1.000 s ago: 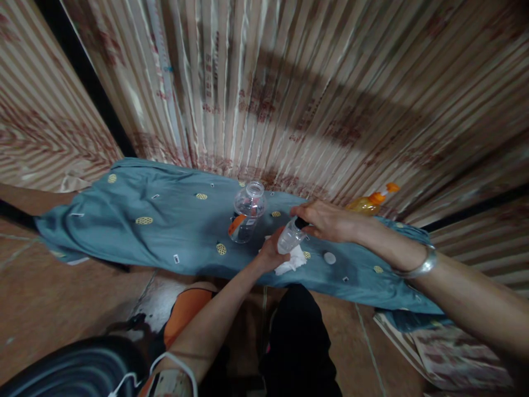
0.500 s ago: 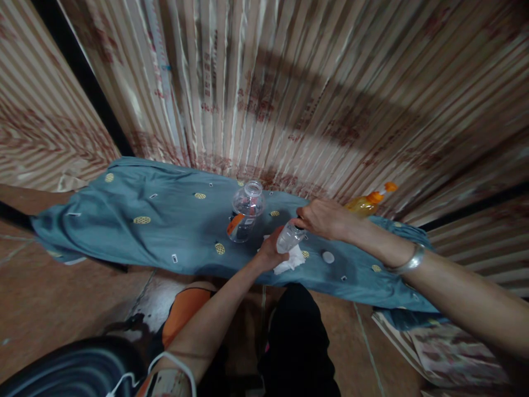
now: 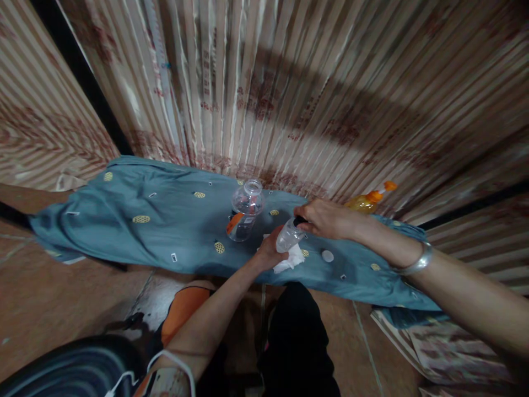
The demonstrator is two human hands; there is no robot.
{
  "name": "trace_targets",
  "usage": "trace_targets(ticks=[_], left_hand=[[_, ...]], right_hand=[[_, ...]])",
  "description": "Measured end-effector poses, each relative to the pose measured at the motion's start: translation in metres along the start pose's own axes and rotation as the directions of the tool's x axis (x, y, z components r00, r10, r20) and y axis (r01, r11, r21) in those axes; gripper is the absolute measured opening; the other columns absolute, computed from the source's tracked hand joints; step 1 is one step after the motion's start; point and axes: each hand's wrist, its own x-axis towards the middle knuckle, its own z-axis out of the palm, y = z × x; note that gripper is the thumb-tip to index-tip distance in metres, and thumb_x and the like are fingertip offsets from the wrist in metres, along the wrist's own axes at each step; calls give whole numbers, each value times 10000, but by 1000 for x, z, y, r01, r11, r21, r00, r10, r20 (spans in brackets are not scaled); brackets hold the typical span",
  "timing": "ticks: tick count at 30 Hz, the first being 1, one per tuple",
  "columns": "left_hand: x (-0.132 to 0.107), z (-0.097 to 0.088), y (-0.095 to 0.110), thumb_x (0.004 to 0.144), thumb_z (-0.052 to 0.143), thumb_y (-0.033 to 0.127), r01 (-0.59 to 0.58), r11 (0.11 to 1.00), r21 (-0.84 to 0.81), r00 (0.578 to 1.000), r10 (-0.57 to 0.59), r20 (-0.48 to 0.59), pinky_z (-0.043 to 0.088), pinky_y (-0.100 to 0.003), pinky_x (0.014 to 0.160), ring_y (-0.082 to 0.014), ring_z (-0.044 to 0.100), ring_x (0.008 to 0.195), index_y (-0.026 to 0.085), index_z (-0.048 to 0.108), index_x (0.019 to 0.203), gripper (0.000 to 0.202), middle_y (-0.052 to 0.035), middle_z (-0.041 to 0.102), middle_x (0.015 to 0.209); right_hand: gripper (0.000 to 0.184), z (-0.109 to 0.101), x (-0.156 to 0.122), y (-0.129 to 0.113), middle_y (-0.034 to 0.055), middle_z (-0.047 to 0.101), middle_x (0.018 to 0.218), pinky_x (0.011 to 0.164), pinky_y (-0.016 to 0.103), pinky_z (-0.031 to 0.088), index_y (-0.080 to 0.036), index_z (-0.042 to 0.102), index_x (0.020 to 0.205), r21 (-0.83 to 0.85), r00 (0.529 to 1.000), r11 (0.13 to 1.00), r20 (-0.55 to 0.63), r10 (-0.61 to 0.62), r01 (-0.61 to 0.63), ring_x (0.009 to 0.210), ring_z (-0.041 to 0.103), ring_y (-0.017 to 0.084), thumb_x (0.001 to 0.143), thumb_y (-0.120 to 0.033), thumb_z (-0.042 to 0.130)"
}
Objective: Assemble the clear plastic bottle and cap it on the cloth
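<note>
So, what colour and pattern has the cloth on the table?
The cloth is blue-grey with small yellow ovals, seen best in the head view.

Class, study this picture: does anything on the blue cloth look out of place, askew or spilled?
No spill shows. The open clear bottle stands uncapped, and a small white cap lies loose on the blue cloth apart from it. The cloth is rumpled. The small bottle is tilted between the left hand and right hand, over a white tissue.

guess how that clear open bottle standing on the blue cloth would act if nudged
The clear bottle looks nearly empty and thin-walled, so it is probably light and would slide or tip easily. It stands uncapped on soft, wrinkled blue cloth, likely an unsteady footing. On its side, its round body would probably roll.
</note>
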Motion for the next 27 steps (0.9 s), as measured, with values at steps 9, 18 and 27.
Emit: trace_targets(ticks=[9,18,27], left_hand=[[-1,0,-1,621,746,102,-2,1000,-20,1000,2,0,515,-412,950,-288,670,1071,197,522,1398,814,-69,720,1213],[1,4,-8,642,730,88,-10,999,-43,1000,9,-24,495,-416,993,-283,657,1117,187,518,1386,779,-74,712,1250],[1,3,-5,642,795,135,-36,998,-50,998,34,-46,458,-477,1067,-332,626,1221,165,527,1397,802,-128,677,1336]], right_hand=[[331,1,0,1,119,787,1004,682,282,426,-144,662,1218,39,1000,999,0,12,-12,968,740,259,965,-353,623],[447,5,3,-9,196,777,949,737,321,472,-84,707,1104,-18,990,989,12,144,-144,944,741,297,1034,-451,461],[428,21,-6,-7,185,781,944,752,342,502,-104,677,1165,202,960,951,-109,259,-233,972,747,339,1018,-467,505]])
